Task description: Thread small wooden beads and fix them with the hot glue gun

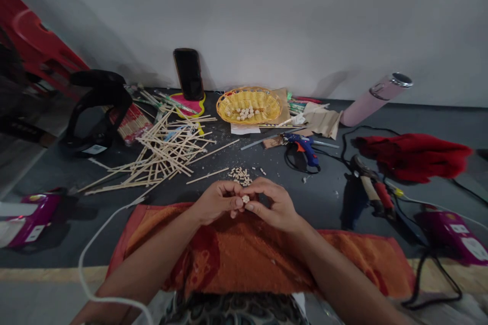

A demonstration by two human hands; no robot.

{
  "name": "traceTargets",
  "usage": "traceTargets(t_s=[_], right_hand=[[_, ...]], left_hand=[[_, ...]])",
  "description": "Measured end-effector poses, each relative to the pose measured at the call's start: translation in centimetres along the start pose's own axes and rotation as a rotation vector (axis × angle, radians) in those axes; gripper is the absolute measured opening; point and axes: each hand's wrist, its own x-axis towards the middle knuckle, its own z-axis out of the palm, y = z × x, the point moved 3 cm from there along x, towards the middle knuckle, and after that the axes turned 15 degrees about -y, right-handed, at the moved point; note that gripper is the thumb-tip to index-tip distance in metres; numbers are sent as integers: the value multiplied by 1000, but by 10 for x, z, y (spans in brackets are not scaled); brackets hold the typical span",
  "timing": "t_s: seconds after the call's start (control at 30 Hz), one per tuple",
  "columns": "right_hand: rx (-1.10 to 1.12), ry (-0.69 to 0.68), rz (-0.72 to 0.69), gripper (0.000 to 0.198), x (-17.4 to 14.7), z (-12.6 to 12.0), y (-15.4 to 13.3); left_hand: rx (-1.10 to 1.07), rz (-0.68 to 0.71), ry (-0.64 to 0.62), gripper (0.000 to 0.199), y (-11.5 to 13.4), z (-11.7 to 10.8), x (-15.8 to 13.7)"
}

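Between my fingertips is a small cluster of short wooden stick pieces [246, 198], pale and roughly flower-shaped. My left hand [219, 202] pinches it from the left with thumb and fingers. From the other side my right hand [274, 204] grips it with thumb and forefinger. Just beyond my fingers lies a little heap of cut stick pieces [241, 174]. A yellow woven basket [224, 109] farther back holds several similar small clusters. Under my wrists an orange towel [259, 259] covers the near edge of the dark work surface.
A pile of long wooden sticks [163, 155] spreads on the left, near a phone [188, 75] leaning on the wall. On the right are a blue glue gun [305, 148] with its cord, pliers [371, 185], a red cloth [415, 155] and a pink flask [375, 99].
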Motion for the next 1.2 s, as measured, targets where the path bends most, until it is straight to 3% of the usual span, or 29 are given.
traceTargets(t_s=[0.2, 0.5, 0.8, 1.2], right_hand=[[-14, -4, -11, 24, -1, -1, 1], [-207, 10, -22, 24, 0, -1, 3], [-179, -17, -25, 28, 2, -4, -1], [-213, 14, -63, 24, 0, 1, 4]], left_hand=[[-18, -8, 8, 26, 0, 2, 0], [-12, -23, 83, 21, 3, -3, 1], [-152, -47, 57, 22, 3, 0, 1], [-117, -54, 75, 23, -2, -2, 0]])
